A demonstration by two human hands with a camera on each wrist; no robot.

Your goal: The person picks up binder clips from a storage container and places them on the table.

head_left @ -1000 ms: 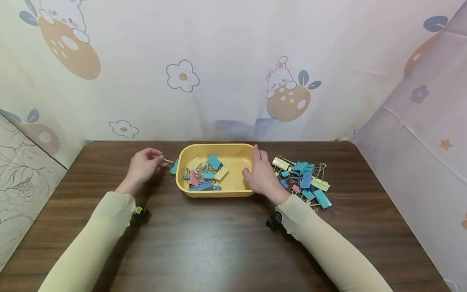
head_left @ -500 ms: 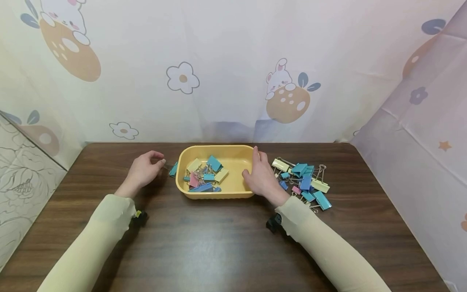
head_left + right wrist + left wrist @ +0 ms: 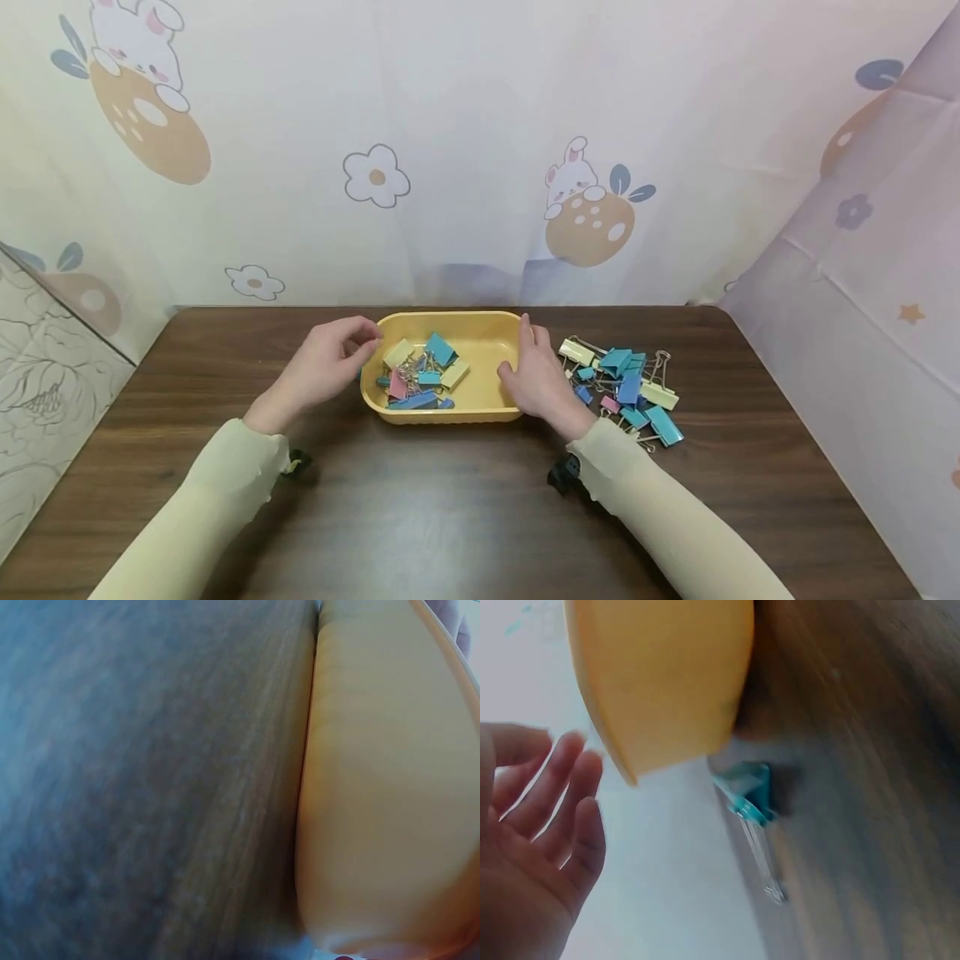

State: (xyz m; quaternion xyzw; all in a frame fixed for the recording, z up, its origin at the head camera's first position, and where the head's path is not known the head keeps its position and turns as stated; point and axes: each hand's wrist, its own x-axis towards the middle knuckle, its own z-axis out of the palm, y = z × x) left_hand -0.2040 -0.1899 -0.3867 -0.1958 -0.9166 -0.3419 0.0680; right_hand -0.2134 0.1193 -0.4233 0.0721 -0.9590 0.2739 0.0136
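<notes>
A yellow plastic basket [image 3: 450,416] stands upright on the table, with several binder clips in teal, blue, pink and yellow gathered in its left half. My right hand [image 3: 542,379] grips its right end, thumb over the inside and fingers along the rim. At the left end, my left hand [image 3: 326,362] hovers beside the rim with bent, loose fingers and nothing between them. In the left wrist view, a teal binder clip [image 3: 751,793] lies on the table just outside the basket's wall, apart from that hand. The head view hides most of this clip behind the left hand.
A loose pile of binder clips [image 3: 630,387], teal, blue, yellow and pink, lies right of the basket. The brown wooden table [image 3: 442,508] ends at a patterned curtain [image 3: 465,167] behind, with more curtain at the right side.
My left hand has let go of the teal clip's wire handles and moved right to the basket's left rim. The right hand stays on the basket. The head view has tilted up slightly.
</notes>
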